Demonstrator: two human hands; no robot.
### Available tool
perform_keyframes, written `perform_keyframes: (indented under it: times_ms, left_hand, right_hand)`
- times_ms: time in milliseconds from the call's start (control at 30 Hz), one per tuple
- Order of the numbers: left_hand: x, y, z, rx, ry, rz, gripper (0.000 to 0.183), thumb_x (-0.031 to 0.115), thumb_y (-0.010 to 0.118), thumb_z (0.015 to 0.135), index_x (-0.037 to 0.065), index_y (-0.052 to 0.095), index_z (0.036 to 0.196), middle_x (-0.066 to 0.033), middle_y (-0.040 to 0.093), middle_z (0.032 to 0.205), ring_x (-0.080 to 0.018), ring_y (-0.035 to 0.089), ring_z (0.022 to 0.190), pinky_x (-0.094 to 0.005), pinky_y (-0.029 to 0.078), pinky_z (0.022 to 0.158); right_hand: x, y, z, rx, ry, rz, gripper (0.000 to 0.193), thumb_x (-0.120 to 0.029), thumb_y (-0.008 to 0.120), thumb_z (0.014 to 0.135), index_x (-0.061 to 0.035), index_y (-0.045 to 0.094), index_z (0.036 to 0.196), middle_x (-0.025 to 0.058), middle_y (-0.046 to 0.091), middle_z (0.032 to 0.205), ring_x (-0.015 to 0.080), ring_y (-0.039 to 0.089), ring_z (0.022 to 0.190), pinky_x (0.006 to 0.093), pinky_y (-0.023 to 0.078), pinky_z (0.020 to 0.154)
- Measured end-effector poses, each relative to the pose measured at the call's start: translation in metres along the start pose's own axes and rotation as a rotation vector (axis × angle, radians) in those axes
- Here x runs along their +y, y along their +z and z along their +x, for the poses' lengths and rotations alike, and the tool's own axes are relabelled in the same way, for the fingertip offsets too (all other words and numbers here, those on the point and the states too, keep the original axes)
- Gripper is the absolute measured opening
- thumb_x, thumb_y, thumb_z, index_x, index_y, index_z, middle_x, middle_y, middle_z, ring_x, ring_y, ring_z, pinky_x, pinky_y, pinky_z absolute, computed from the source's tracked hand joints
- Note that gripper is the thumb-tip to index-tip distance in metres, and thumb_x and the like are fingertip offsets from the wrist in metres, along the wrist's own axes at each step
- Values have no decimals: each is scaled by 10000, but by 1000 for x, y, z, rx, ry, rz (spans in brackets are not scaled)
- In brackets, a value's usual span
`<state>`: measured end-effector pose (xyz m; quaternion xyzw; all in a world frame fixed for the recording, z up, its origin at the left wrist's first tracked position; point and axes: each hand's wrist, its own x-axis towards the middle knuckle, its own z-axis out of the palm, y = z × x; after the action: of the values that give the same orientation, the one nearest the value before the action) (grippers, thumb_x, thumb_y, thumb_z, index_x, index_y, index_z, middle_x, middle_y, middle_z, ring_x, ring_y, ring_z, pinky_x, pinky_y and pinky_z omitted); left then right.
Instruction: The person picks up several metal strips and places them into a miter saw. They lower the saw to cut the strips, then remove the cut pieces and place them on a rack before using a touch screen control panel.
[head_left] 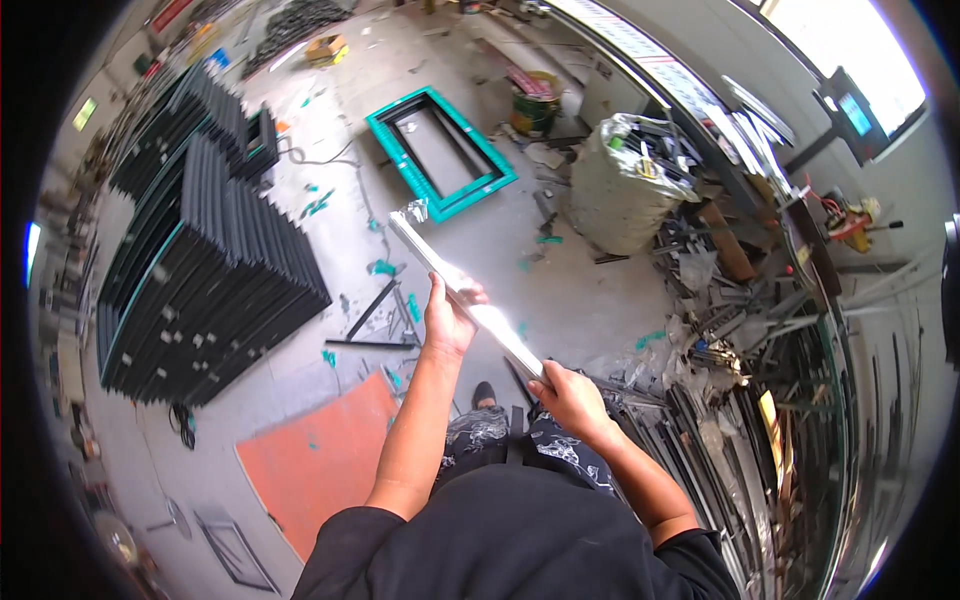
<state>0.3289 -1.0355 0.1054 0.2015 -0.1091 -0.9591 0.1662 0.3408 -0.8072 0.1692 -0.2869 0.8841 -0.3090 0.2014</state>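
A long, shiny silver bar (492, 325), perhaps a metal profile in clear film, slants across in front of me. My left hand (449, 314) grips it around its middle, thumb on top. Farther down, my right hand (572, 397) is closed on its near end. Loose crinkled film (416, 210) shows at the bar's far tip. Beyond that tip, a rectangular frame (425, 190) with teal covering lies on the floor.
Stacked dark frames (215, 290) stand at left, near an orange-red board (320, 450). On the right are a white sack (625, 190) of offcuts, a bucket (535, 105) and piled long profiles (715, 450). Dark strips (372, 312) and teal scraps lie on the floor.
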Motion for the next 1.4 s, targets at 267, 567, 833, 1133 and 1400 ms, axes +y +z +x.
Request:
perform_keyframes:
  times_ms: [267,567,833,1133,1400]
  left_hand:
    - [-42,47,98,-62,-250,93,376,307,439,958,-7,491,1157,-114,574,965,-259,558,963,-388,475,891]
    - [-171,143,226,-110,-278,183,294,194,607,870,17,557,1100,-120,624,995,-277,588,1008,-439,461,959]
    - [-303,244,284,-290,-481,448,321,176,585,875,22,546,1154,-124,613,1084,-281,551,1107,-410,439,992]
    - [-361,349,385,-497,-518,672,372,118,552,907,-5,470,1248,-142,594,1147,-250,568,1088,-365,451,958]
    - [-429,406,443,-653,-675,808,381,164,557,911,-29,466,1228,-144,589,1141,-234,585,1056,-355,462,932]
  right_hand:
    - [81,-47,74,-341,359,897,231,-226,525,926,3,552,942,24,562,727,99,521,621,259,444,558]
    - [235,-167,172,-465,212,1176,244,-273,580,902,-35,542,939,-1,555,729,82,526,642,237,430,586]
    - [308,-272,240,-100,237,1118,176,-190,609,883,-34,549,938,-17,544,761,63,511,679,211,432,617]
    - [370,-321,261,237,357,1157,189,-186,566,908,-34,579,1020,-33,530,751,43,470,629,186,402,561]
    - [379,-388,270,615,357,863,204,-197,552,919,4,585,909,17,604,759,82,565,672,224,461,627]
